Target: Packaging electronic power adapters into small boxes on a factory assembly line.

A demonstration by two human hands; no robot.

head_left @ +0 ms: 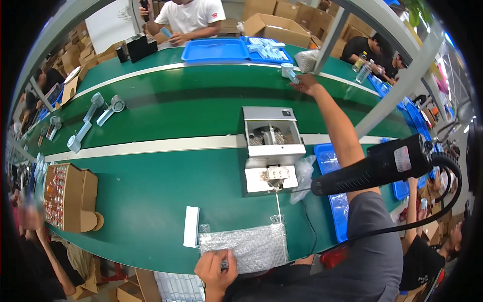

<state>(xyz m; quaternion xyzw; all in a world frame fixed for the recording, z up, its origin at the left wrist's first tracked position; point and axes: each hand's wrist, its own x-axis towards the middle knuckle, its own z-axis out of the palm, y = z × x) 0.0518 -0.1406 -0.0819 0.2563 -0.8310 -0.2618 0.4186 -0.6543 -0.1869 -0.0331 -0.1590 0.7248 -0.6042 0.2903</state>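
My right hand (306,84) reaches across the green conveyor to its far side. Its fingers close on the handle of a light-blue handheld device with a round head (287,69). Close to me, my left hand (216,268) is closed in a loose fist at the front edge of a bubble-wrap sheet (246,246), with nothing visible in it. A white oblong box (191,226) lies just left of the wrap. Beyond the wrap stands a grey screw feeder (274,151) with loose screws in its bin.
A black electric screwdriver (372,166) hangs over my right arm, its cable curving down. Right of the feeder lies a blue tray (342,221). A cardboard box of small wrapped parts (83,199) stands left. More light-blue devices (94,108) lie on the conveyor. A co-worker (193,17) sits opposite.
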